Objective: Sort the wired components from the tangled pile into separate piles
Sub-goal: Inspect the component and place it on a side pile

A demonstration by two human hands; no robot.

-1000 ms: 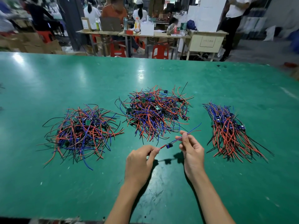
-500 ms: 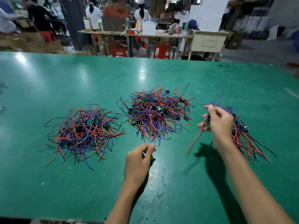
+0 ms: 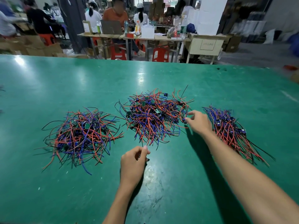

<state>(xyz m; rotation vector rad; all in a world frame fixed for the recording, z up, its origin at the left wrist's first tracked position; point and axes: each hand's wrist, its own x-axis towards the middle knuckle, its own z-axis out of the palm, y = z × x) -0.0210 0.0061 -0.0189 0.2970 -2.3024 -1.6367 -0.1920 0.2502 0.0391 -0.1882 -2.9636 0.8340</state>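
3 heaps of red, blue and black wired components: a tangled middle pile touching the right hand's fingertips, a loose pile left of the left hand, and a combed, aligned pile just right of the right wrist.

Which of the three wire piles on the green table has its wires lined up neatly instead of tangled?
The right pile, beside the right hand. Its wires run roughly parallel, while the middle pile and left pile are loose tangles.

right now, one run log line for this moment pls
stage: picking next piece | right hand: pinching small component at right edge of tangled middle wire pile | left hand: loosely curled, empty, over green table
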